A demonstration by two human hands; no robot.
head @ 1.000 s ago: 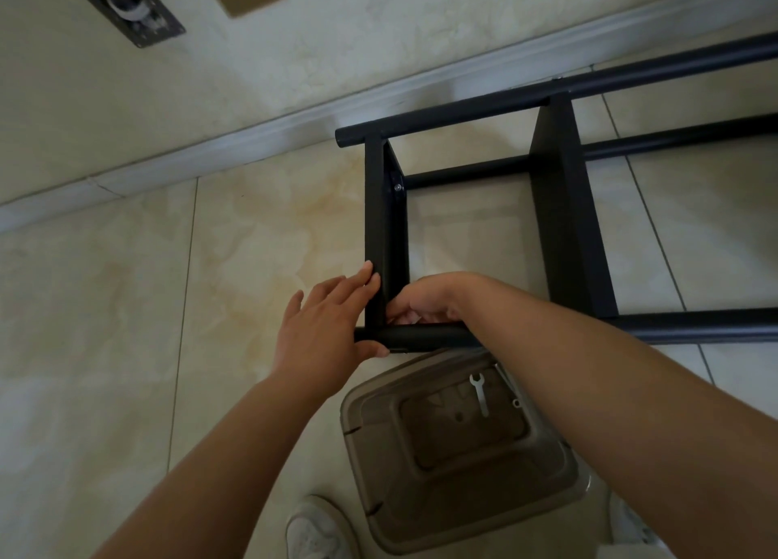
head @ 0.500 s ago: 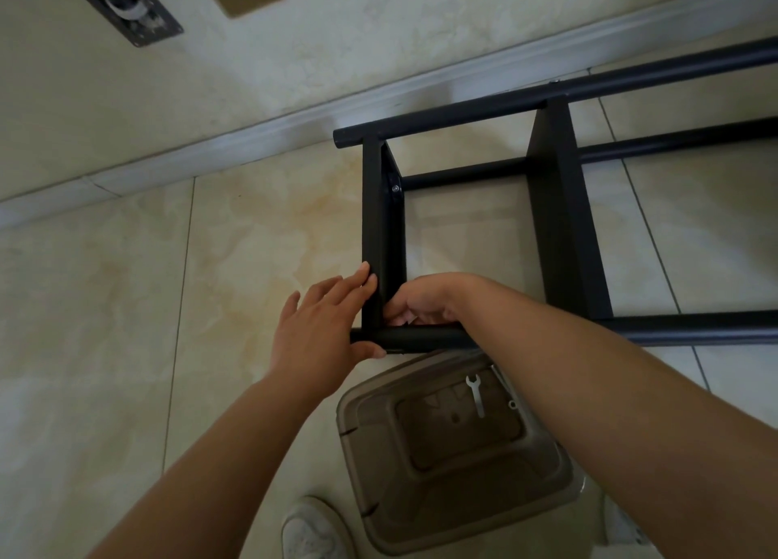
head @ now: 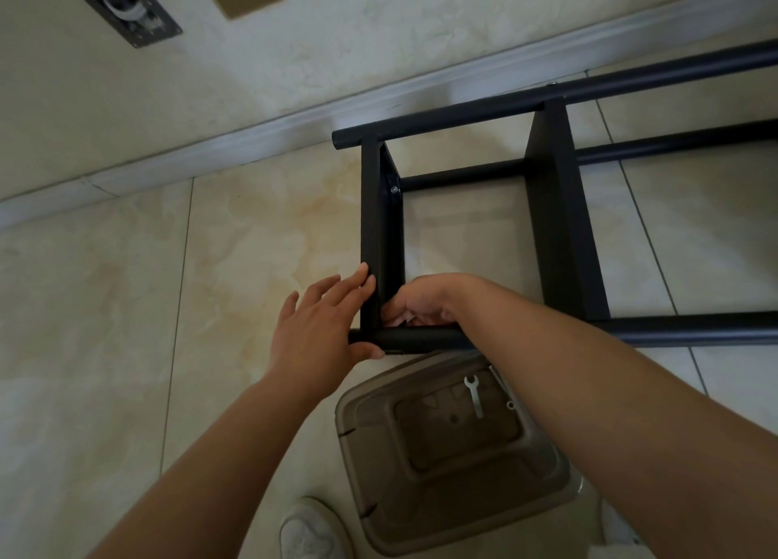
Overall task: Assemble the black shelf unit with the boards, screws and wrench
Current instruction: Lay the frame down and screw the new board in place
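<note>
Your black shelf frame point(head: 551, 222) lies on beige marble-look floor tiles point(head: 252, 243), its far tube near the white skirting board point(head: 252, 137) at 12 o'clock. Your left hand point(head: 320, 327) presses flat-fingered on the end board point(head: 381, 238); your right hand point(head: 421, 301) curls inside the corner, its grasp hidden. The wrench point(head: 473, 394) rests on a brown plastic stool point(head: 454, 449) at 6 o'clock.
</note>
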